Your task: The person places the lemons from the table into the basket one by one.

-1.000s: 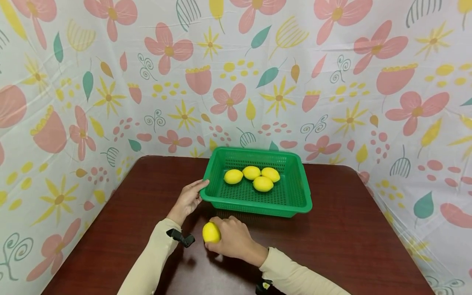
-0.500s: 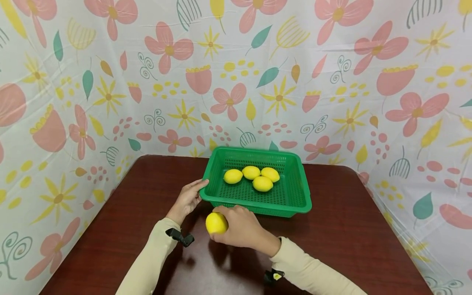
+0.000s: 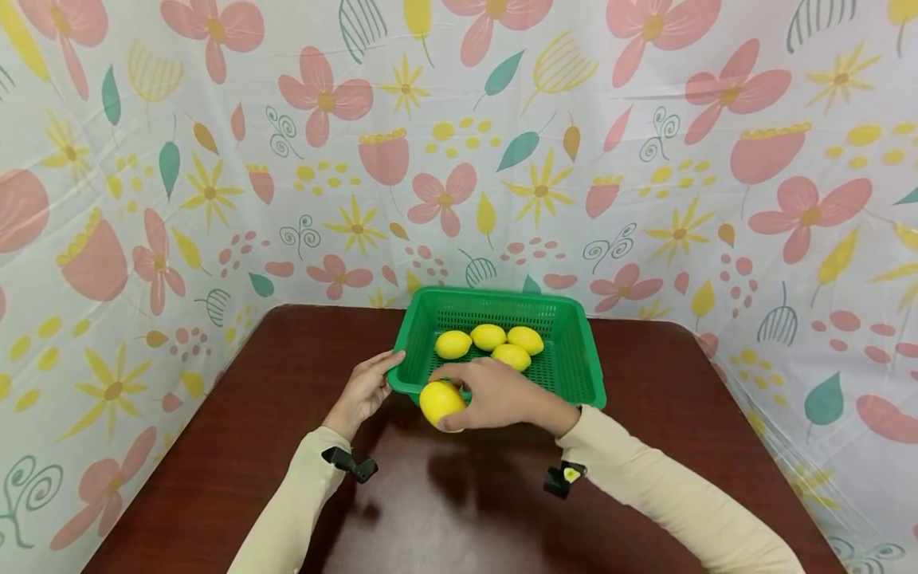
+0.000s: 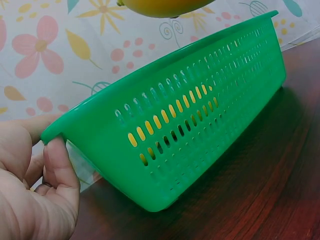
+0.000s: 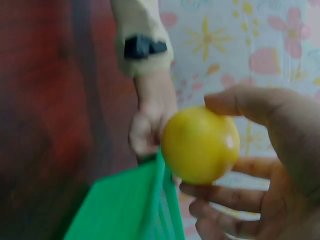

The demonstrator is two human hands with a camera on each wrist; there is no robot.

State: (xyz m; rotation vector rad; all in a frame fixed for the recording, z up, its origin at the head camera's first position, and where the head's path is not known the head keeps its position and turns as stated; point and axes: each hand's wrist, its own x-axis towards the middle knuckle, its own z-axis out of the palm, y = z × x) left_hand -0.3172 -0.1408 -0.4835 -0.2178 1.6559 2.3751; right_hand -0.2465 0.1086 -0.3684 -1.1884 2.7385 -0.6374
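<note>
A yellow lemon point(image 3: 441, 405) is held between the thumb and fingers of my right hand point(image 3: 495, 395), in front of the near rim of a green plastic basket point(image 3: 588, 359). The right wrist view shows the lemon point(image 5: 200, 145) up close, with the thumb on one side and fingers on the other. My left hand point(image 3: 363, 391) grips the basket's left corner; in the left wrist view its thumb and fingers point(image 4: 61, 165) pinch the rim. Inside the basket lie several lemons point(image 3: 453, 344), grouped toward the left and middle. My right hand partly covers the basket's near side.
The basket stands on a dark red-brown wooden table point(image 3: 287, 375), near its back edge. A white cloth with a flower print point(image 3: 459, 159) hangs behind the table and along both sides. A black wrist camera point(image 3: 350, 462) is strapped to the left sleeve.
My right hand has carried the lemon up and to the right, from over the table to the basket's near rim. The left hand and the basket have stayed in place.
</note>
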